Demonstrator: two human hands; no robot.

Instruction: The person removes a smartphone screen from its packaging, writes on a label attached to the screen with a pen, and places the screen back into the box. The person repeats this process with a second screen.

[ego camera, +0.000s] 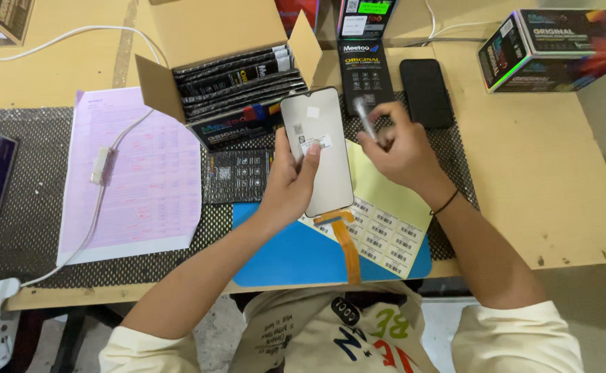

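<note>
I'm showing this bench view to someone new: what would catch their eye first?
Probably the grey phone screen panel held upright at the centre in the left hand, its orange ribbon cable hanging over the blue mat. The right hand pinches a small clear film beside it. Behind, an open cardboard box holds a row of dark flat packages.

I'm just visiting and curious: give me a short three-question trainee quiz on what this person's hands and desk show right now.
1. True or false: the left hand holds the phone screen panel up off the blue mat.
2. What hangs from the panel's lower end? A) white cable B) orange flex ribbon C) black strap
3. What lies on the mat beneath the right hand?

Key: 1 true; 2 B; 3 a yellow sheet of barcode stickers.
</note>
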